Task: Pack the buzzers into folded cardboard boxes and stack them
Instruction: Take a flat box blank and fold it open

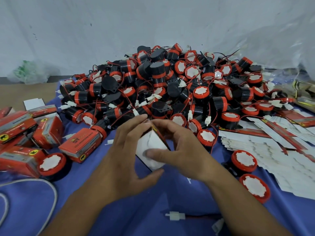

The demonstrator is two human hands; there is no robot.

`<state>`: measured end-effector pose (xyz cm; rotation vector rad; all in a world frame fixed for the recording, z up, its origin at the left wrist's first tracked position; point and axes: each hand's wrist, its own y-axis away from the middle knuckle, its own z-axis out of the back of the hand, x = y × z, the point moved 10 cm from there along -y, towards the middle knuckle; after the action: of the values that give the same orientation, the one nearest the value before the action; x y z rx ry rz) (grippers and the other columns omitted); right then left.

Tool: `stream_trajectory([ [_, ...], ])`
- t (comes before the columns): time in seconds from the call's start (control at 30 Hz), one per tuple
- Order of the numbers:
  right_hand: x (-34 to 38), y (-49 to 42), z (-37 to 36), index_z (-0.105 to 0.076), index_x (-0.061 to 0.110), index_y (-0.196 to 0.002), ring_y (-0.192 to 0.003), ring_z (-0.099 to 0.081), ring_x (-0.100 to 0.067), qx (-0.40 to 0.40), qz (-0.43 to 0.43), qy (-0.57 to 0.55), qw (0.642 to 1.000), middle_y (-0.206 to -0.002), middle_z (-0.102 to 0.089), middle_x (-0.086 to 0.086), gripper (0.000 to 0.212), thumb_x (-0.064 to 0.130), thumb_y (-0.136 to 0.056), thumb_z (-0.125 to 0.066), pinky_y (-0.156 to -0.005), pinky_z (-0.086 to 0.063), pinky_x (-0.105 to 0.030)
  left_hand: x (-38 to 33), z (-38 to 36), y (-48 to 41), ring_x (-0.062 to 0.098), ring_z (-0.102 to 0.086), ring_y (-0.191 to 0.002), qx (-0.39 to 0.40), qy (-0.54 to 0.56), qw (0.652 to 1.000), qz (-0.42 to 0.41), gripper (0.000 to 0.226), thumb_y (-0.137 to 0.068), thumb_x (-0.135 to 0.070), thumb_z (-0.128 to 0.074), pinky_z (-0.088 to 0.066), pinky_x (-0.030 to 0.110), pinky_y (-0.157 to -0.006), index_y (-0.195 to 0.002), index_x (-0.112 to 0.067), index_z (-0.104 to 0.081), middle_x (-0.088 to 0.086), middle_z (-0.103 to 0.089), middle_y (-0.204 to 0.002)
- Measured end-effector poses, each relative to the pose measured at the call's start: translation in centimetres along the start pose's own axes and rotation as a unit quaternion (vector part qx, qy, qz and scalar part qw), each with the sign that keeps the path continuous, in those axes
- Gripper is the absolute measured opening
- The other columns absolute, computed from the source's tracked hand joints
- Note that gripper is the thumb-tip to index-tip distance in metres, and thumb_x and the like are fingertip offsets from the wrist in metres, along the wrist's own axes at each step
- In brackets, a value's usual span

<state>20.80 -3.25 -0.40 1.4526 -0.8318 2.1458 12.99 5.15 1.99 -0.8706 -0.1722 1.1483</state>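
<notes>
Both hands meet at the centre of the blue cloth-covered surface (153, 210) and hold one partly folded red-and-white cardboard box (150, 143), tilted with a white flap facing up.

- The left hand (126, 150) grips the box's left side. Its fingers (136, 121) curl over the far edge, and its thumb sits under the near corner.
- The right hand (182, 150) grips the right side. Its fingers are bent over the top ridge, and its thumb presses flat on the white flap.
- Whether a buzzer is inside the box cannot be told.
- A large heap of black cylindrical buzzers with red rims and white centres (170, 86) lies just beyond the hands, trailing red and black wires with white plugs.
- Several loose buzzers lie near the box on either side.
- Closed red boxes (25, 137) lie jumbled at the left.
- Flat white-and-red cardboard blanks (281, 150) are spread out at the right.
- A white cable (52, 193) curves along the near left.
</notes>
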Motion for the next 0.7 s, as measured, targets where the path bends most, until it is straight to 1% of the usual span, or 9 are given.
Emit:
stream_trajectory([
  [0.03,0.3,0.1,0.3,-0.052,0.026,-0.136,-0.121,-0.054,-0.01,-0.005,0.023,0.108,0.994,-0.126,-0.059,0.011,0.063,0.03,-0.081,-0.083,-0.101,-0.048,-0.035,0.5,-0.4,0.3,0.015,-0.026,-0.147,0.032,0.001,0.999,0.007,0.086,-0.082,-0.051,-0.068,-0.026,0.02,-0.116,-0.15,-0.016,-0.027,-0.002,-0.025,-0.158],
  [0.1,1.3,0.0,-0.6,-0.053,0.018,-0.133,-0.12,-0.041,-0.013,-0.003,0.097,0.311,0.946,-0.126,-0.055,0.004,0.062,0.026,-0.079,-0.082,-0.107,-0.038,-0.04,1.4,-1.1,0.7,0.012,-0.02,-0.149,0.084,-0.04,0.996,0.004,0.089,-0.084,-0.049,-0.067,-0.023,0.021,-0.117,-0.154,-0.02,-0.02,-0.008,-0.018,-0.162],
  [0.2,1.1,-0.2,-3.1,-0.055,0.005,-0.127,-0.121,-0.04,-0.024,0.047,0.149,0.462,0.873,-0.127,-0.056,-0.009,0.059,0.016,-0.074,-0.08,-0.114,-0.031,-0.041,2.0,-1.9,0.8,0.018,-0.029,-0.141,0.117,-0.107,0.987,-0.001,0.096,-0.076,-0.038,-0.082,-0.036,0.039,-0.112,-0.152,-0.02,-0.026,-0.002,-0.032,-0.154],
  [0.27,0.7,-0.5,-2.9,-0.054,0.009,-0.125,-0.116,-0.045,-0.025,0.046,0.128,0.503,0.854,-0.126,-0.055,-0.007,0.056,0.022,-0.076,-0.078,-0.105,-0.039,-0.039,2.5,-1.5,0.6,0.026,-0.039,-0.125,0.098,-0.145,0.984,0.022,0.091,-0.063,-0.033,-0.091,-0.048,0.043,-0.094,-0.138,-0.016,-0.043,0.007,-0.046,-0.134],
  [0.37,0.3,-0.7,-1.9,-0.048,0.016,-0.124,-0.113,-0.044,-0.022,0.014,0.074,0.53,0.845,-0.126,-0.051,-0.002,0.049,0.034,-0.084,-0.071,-0.096,-0.042,-0.037,2.8,-0.9,0.3,0.029,-0.042,-0.108,0.07,-0.206,0.974,0.057,0.075,-0.051,-0.023,-0.097,-0.051,0.043,-0.08,-0.116,-0.008,-0.063,0.015,-0.055,-0.114],
  [0.47,0.1,-0.3,-1.7,-0.05,0.014,-0.12,-0.12,-0.046,-0.028,-0.035,0.037,0.578,0.815,-0.135,-0.052,-0.01,0.041,0.026,-0.085,-0.069,-0.104,-0.04,-0.04,3.0,-1.0,0.2,0.034,-0.054,-0.085,0.044,-0.243,0.967,0.064,0.047,-0.057,-0.012,-0.094,-0.053,0.046,-0.066,-0.096,-0.001,-0.07,0.017,-0.061,-0.095],
  [0.53,-0.7,-0.1,-1.6,-0.05,0.009,-0.125,-0.138,-0.035,-0.036,-0.054,-0.007,0.616,0.786,-0.152,-0.037,-0.022,0.04,0.02,-0.089,-0.063,-0.118,-0.026,-0.045,3.2,-1.3,0.3,0.036,-0.061,-0.072,0.033,-0.227,0.972,0.054,0.017,-0.075,-0.01,-0.08,-0.053,0.047,-0.058,-0.085,0.001,-0.071,0.017,-0.063,-0.086],
  [0.6,-2.2,0.2,-1.3,-0.046,0.004,-0.131,-0.15,-0.009,-0.04,-0.049,-0.054,0.621,0.78,-0.162,-0.01,-0.029,0.037,0.021,-0.098,-0.051,-0.123,-0.007,-0.047,3.7,-1.6,0.8,0.037,-0.065,-0.074,0.042,-0.191,0.978,0.067,0.031,-0.088,-0.025,-0.056,-0.056,0.048,-0.062,-0.089,0.002,-0.073,0.016,-0.067,-0.089],
  [0.7,-3.2,0.2,-0.5,-0.053,0.005,-0.126,-0.151,0.01,-0.042,-0.053,-0.09,0.615,0.782,-0.161,0.005,-0.033,0.037,0.032,-0.103,-0.045,-0.123,0.006,-0.049,4.6,-2.7,1.6,0.033,-0.068,-0.091,0.095,-0.137,0.979,0.114,0.05,-0.089,-0.045,-0.05,-0.059,0.047,-0.074,-0.105,-0.004,-0.074,0.011,-0.068,-0.109],
])
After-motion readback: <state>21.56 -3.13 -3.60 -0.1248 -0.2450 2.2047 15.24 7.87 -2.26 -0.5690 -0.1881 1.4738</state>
